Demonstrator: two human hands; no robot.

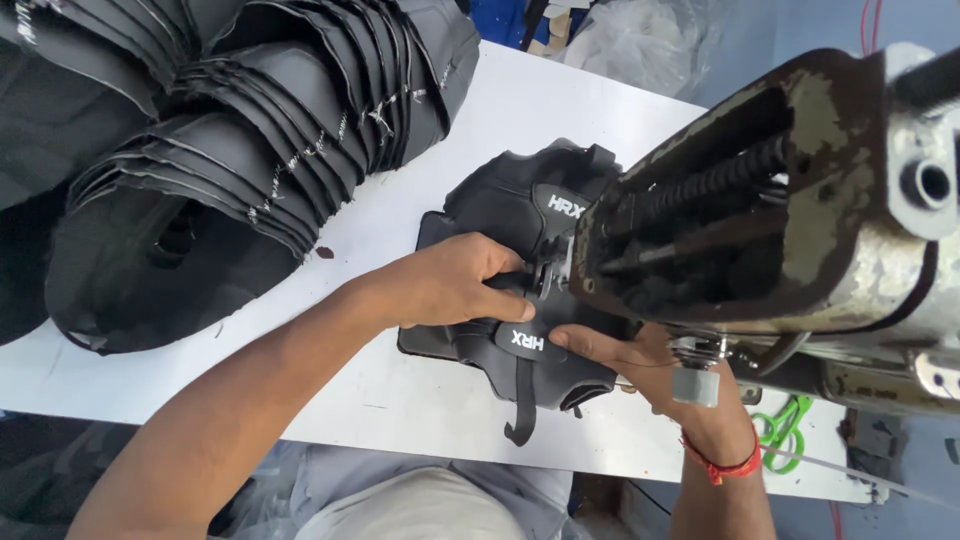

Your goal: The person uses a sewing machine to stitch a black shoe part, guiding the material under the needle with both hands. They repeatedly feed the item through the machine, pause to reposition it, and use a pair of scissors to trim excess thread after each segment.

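A black shoe upper (pixel 510 215), made of smooth, matte synthetic panels with curved edges and a dangling pull strap, lies flat on the white surface (pixel 400 390) directly under the head of a worn sewing machine (pixel 790 210), whose metal body is chipped, rust-stained and greasy. The left hand (pixel 450 285) is clenched on the upper's middle fold, fingers curled tight beside the needle area. The right hand (pixel 625 355), with a red thread band at the wrist, pinches the upper's lower edge from beneath the machine head. To the left, well apart, a stack of similar black uppers (pixel 250 150) fans out in layered, ribbed curves with loose pale thread ends along the seams.
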